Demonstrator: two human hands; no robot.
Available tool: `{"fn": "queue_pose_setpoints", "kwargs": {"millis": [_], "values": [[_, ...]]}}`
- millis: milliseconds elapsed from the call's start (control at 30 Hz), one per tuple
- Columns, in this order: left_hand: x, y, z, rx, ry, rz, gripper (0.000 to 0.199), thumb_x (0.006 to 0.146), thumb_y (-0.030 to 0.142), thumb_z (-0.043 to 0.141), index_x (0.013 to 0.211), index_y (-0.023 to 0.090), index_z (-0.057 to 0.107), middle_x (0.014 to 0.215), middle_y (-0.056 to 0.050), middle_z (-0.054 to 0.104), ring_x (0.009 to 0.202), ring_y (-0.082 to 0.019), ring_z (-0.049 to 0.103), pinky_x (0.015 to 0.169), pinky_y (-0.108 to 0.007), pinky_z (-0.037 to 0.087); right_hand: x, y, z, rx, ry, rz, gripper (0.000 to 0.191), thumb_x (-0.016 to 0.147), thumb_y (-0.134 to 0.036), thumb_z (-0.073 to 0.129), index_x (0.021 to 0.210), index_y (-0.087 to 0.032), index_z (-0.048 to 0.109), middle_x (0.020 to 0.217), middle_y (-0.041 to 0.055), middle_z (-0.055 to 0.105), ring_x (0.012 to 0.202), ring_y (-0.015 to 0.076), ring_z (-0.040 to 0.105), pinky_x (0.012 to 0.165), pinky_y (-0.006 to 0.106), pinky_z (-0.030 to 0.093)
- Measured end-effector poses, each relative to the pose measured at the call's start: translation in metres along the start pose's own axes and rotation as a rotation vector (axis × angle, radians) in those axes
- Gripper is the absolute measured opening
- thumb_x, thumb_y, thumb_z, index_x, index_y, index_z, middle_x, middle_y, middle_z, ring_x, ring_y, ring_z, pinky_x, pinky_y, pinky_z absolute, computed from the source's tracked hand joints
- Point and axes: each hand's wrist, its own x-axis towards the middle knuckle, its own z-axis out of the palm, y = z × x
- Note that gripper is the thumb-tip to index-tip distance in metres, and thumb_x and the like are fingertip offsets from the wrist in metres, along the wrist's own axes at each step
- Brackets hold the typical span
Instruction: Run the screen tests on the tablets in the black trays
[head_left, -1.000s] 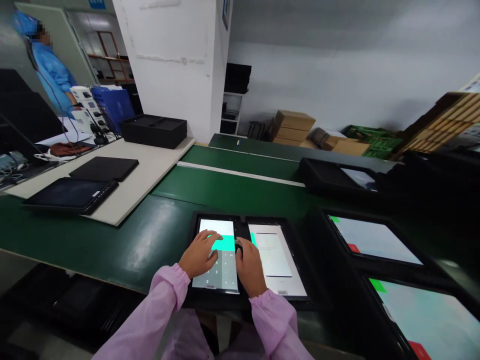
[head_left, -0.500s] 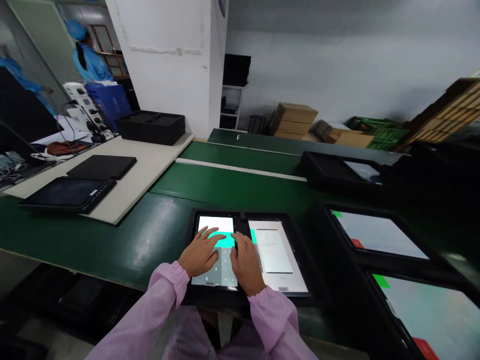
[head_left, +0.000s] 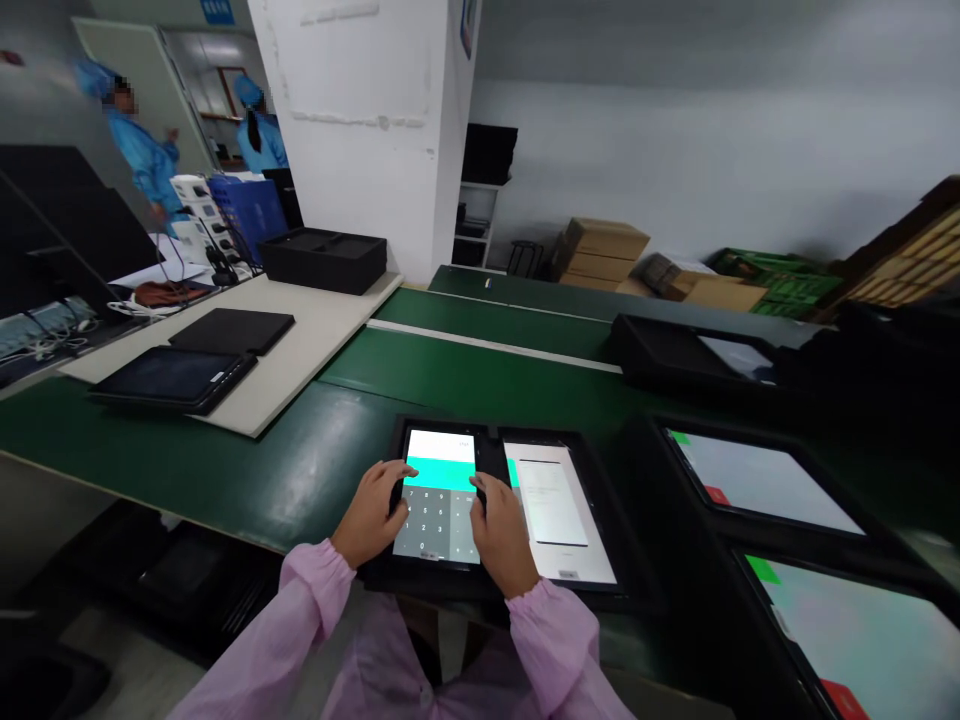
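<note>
Flanking a lit tablet, left hand at its left edge, right hand at its right edge, both hands curled, whether they grip it cannot be told, tablet lying between them in a black tray, second tablet just to its right.

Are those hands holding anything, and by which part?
It cannot be told for sure: the left hand is at the left edge of the keypad tablet and the right hand at its right edge, but any grip is unclear.
</note>
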Motion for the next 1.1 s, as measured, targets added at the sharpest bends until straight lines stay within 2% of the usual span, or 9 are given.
{"fn": "queue_pose_setpoints", "kwargs": {"millis": [133,267,333,467,533,667,800,933,1100], "values": [[-0.021,0.002,-0.003,0.049,-0.001,-0.010,0.049,0.079,0.008,0.048,0.127,0.021,0.049,0.129,-0.008,0.058,0.129,-0.024,0.046,0.117,-0.052,0.029,-0.006,-0.023,0.011,0.032,-0.094,-0.145,0.033,0.089,-0.009,0.039,0.118,-0.015,0.053,0.114,0.0113,0.062,0.106,0.0219,0.058,0.096,0.042,0.050],[-0.026,0.005,0.002,0.087,-0.003,0.033,0.051,0.079,0.007,0.048,0.129,0.020,0.047,0.128,-0.007,0.058,0.134,-0.024,0.041,0.119,-0.052,0.027,-0.009,-0.039,0.025,-0.050,-0.205,-0.229,0.035,0.086,-0.007,0.041,0.118,-0.013,0.054,0.114,0.0122,0.063,0.106,0.0254,0.056,0.100,0.049,0.046],[-0.025,0.006,0.004,0.112,-0.004,0.059,0.051,0.080,0.009,0.048,0.130,0.020,0.047,0.129,-0.008,0.058,0.135,-0.025,0.040,0.119,-0.052,0.025,-0.008,-0.039,0.028,-0.087,-0.211,-0.249,0.036,0.086,-0.006,0.041,0.118,-0.013,0.054,0.116,0.0130,0.063,0.110,0.0264,0.056,0.103,0.051,0.044],[-0.024,0.008,0.008,0.144,-0.048,0.059,0.043,0.084,0.010,0.046,0.126,0.020,0.051,0.125,-0.006,0.061,0.135,-0.025,0.040,0.120,-0.054,0.025,-0.003,-0.022,0.023,-0.146,-0.052,-0.181,0.035,0.090,-0.008,0.036,0.121,-0.012,0.052,0.118,0.0139,0.063,0.115,0.0249,0.055,0.106,0.049,0.042],[-0.026,0.008,0.009,0.132,-0.036,0.055,0.045,0.085,0.009,0.044,0.129,0.020,0.049,0.127,-0.006,0.060,0.137,-0.024,0.038,0.121,-0.053,0.023,0.001,-0.013,0.021,-0.203,-0.015,-0.126,0.036,0.090,-0.008,0.033,0.120,-0.010,0.053,0.117,0.0161,0.063,0.115,0.0257,0.056,0.105,0.050,0.043],[-0.031,0.001,0.014,0.062,0.059,0.024,0.053,0.088,0.010,0.043,0.140,0.020,0.036,0.141,-0.008,0.049,0.141,-0.023,0.032,0.121,-0.051,0.025,0.006,-0.006,0.025,-0.245,-0.054,-0.129,0.038,0.090,-0.007,0.033,0.122,-0.008,0.053,0.120,0.0183,0.062,0.119,0.0267,0.054,0.105,0.049,0.044],[-0.037,-0.008,0.022,-0.043,0.144,-0.076,0.052,0.091,0.015,0.043,0.142,0.020,0.032,0.147,-0.012,0.039,0.140,-0.025,0.032,0.118,-0.051,0.031,0.007,-0.007,0.028,-0.262,-0.072,-0.141,0.038,0.087,-0.006,0.035,0.120,-0.009,0.055,0.120,0.0170,0.062,0.119,0.0267,0.055,0.107,0.050,0.042],[-0.038,-0.014,0.030,-0.126,0.160,-0.169,0.055,0.092,0.015,0.043,0.145,0.021,0.030,0.151,-0.012,0.033,0.141,-0.025,0.030,0.120,-0.053,0.027,0.007,-0.007,0.026,-0.263,-0.044,-0.051,0.037,0.089,-0.008,0.034,0.120,-0.007,0.055,0.117,0.0175,0.063,0.116,0.0267,0.056,0.105,0.048,0.044],[-0.038,-0.016,0.031,-0.142,0.169,-0.188,0.055,0.093,0.016,0.041,0.146,0.022,0.029,0.151,-0.011,0.033,0.142,-0.023,0.029,0.121,-0.052,0.026,0.009,-0.013,0.020,-0.155,-0.142,-0.093,0.038,0.089,-0.010,0.034,0.121,-0.008,0.055,0.121,0.0162,0.062,0.117,0.0254,0.056,0.108,0.048,0.041]]}}
